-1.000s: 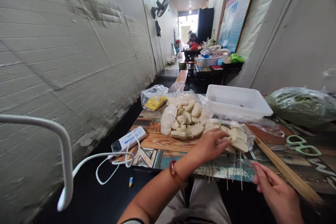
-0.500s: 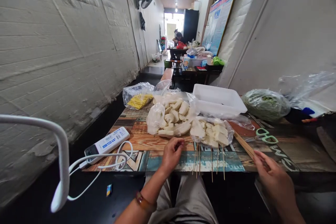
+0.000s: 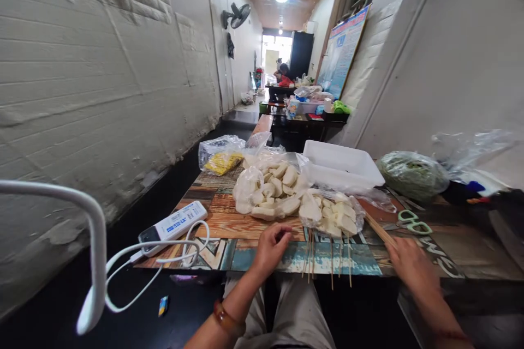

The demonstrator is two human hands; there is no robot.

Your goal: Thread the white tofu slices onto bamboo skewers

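Loosely curled, my left hand (image 3: 270, 251) rests at the table's front edge, with nothing visible in its fingers. Behind it lies an open clear bag of pale, sliced food pieces (image 3: 278, 182). To its right, more pale pieces (image 3: 344, 217) sit on clear plastic, and several thin skewers (image 3: 332, 262) stick out of them toward me over the table edge. My right hand (image 3: 413, 264) is closed round the near end of a bundle of bamboo skewers (image 3: 380, 229). Its fingertips are partly hidden. Green-handled scissors (image 3: 414, 222) lie just beyond that hand.
A white plastic tub (image 3: 341, 166) stands behind the food. Farther right is a bag of greens (image 3: 413, 174). At left are a power strip (image 3: 176, 226) with looped white cable and a bag with yellow contents (image 3: 223, 162). A person (image 3: 283, 73) sits far back.
The view has tilted up slightly. My right hand has turned palm-down over the skewer bundle and moved a little left. My left hand stays near the same spot, still curled.
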